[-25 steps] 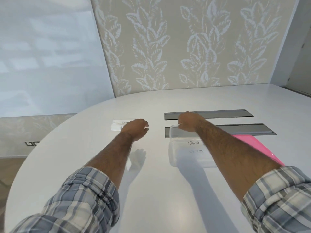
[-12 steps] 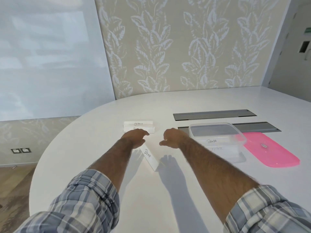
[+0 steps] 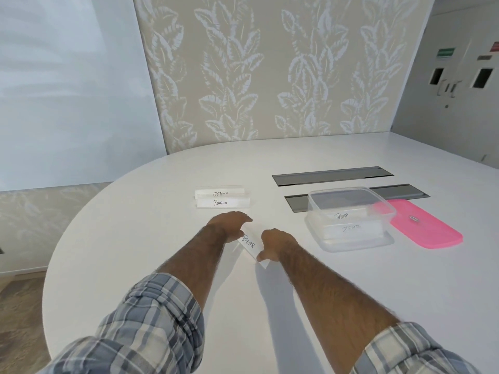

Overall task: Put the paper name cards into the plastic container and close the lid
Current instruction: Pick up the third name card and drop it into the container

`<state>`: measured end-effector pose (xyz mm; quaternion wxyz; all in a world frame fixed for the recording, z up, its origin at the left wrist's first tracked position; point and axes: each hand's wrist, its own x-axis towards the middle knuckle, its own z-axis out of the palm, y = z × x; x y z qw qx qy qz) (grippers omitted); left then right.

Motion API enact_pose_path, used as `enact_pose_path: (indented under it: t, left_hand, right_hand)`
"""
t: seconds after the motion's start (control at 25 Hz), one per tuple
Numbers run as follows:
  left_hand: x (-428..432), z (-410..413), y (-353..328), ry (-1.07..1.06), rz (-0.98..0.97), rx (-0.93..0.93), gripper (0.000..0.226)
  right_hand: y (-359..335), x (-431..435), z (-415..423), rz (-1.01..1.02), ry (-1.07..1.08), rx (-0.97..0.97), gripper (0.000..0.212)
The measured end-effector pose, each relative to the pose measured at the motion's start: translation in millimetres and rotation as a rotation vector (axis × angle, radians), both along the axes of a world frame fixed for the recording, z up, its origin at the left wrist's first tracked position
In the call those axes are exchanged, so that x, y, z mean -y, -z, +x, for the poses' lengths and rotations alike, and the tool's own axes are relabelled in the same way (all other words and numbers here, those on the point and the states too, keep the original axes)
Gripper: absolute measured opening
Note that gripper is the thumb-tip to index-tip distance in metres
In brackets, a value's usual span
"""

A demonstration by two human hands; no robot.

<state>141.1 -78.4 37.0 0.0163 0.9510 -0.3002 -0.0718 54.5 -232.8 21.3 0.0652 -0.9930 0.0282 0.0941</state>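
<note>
A white paper name card marked BEAR (image 3: 249, 242) lies slanted between my hands, just above the white table (image 3: 151, 217). My left hand (image 3: 229, 226) holds its far end and my right hand (image 3: 275, 244) pinches its near end. Two more cards, OSTRICH (image 3: 220, 192) and PENGUIN (image 3: 222, 203), stand side by side beyond my left hand. To the right sits the clear plastic container (image 3: 316, 211), open, with two cards inside (image 3: 348, 222). Its pink lid (image 3: 426, 230) lies flat on the table against the container's right side.
Two grey cable hatches (image 3: 332, 175) are set into the table behind the container. The table's rounded edge curves away on the left. A patterned wall panel stands behind the table, and grey doors are at the far right.
My right hand left the container and came across to the BEAR card, now pinching its near end. My left hand drew that card away from the other two cards toward me.
</note>
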Motion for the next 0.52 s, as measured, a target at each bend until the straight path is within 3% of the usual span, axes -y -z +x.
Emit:
enact_pose_path:
  t: [0.52]
  left_hand:
    - [-7, 25, 18, -0.010, 0.017, -0.121, 0.067]
  right_hand:
    - [-6, 14, 23, -0.052, 0.053, -0.073, 0.052]
